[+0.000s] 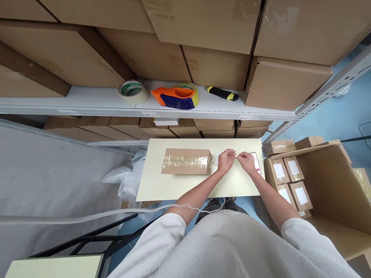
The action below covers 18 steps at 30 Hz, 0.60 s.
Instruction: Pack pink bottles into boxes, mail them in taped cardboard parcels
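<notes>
Above the pale yellow table, my left hand and my right hand are close together with fingertips pinched. A thin pale sliver shows between them; it is too small to name, and I cannot tell which hand grips it. Beside the right hand lies a phone with a lit white screen, partly covered by that hand. Left of my left hand sits a taped brown cardboard box. A small white piece shows between that box and the left hand.
On the shelf ahead are a masking tape roll, an orange and blue tape dispenser and a utility knife. Cardboard boxes fill the shelves. A large open carton with labelled small boxes stands right. A white cable crosses in front.
</notes>
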### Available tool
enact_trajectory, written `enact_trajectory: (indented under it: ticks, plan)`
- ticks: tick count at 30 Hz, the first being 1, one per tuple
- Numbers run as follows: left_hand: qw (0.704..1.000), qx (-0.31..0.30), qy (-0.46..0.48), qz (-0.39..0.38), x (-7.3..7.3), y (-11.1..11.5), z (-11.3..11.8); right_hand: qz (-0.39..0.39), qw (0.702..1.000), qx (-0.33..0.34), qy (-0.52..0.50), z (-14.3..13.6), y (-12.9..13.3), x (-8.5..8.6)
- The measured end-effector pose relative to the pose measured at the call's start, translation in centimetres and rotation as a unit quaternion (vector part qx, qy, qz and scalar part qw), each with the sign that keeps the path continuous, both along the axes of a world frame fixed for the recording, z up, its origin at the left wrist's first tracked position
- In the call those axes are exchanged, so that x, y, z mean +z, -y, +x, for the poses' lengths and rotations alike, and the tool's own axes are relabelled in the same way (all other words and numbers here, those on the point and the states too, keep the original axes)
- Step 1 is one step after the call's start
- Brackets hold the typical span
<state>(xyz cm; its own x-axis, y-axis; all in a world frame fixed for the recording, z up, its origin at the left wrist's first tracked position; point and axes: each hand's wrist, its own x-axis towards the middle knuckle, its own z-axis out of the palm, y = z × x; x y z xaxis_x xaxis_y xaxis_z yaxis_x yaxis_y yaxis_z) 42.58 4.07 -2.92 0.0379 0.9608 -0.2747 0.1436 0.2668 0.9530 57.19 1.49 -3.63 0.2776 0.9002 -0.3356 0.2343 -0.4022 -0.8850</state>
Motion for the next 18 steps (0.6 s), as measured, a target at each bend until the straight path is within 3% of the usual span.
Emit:
enact_trajectory:
  ticks: [18]
  plan:
    - [0.989, 0.112, -0.097, 0.013, 1.6, -3.3, -2.7, -0.144, 0.972, -0.067, 0.175, 3.8, 1.8, -2.2]
